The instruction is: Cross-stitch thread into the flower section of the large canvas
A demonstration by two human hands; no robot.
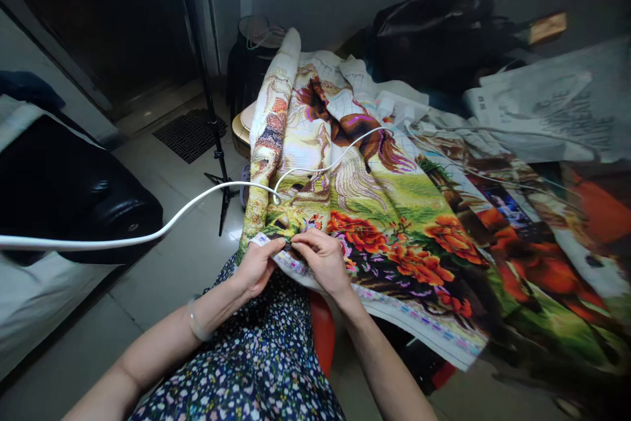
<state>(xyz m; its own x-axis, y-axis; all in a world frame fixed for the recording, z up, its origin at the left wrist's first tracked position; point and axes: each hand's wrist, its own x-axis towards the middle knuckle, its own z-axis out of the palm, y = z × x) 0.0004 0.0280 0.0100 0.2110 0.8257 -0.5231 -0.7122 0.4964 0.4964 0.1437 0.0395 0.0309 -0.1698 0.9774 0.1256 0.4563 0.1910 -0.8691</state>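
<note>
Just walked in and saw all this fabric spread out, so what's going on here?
A seated person is working at the near edge of a large embroidered cloth with horses and orange flowers. The left hand pinches the cloth's border while the right hand presses its fingers onto the cloth beside it. A white cable crosses over the cloth.

A home room is indicated by a tiled floor point(172, 263), a door mat point(190, 134), bedding point(34, 296) and piled bags point(444, 20)
</note>
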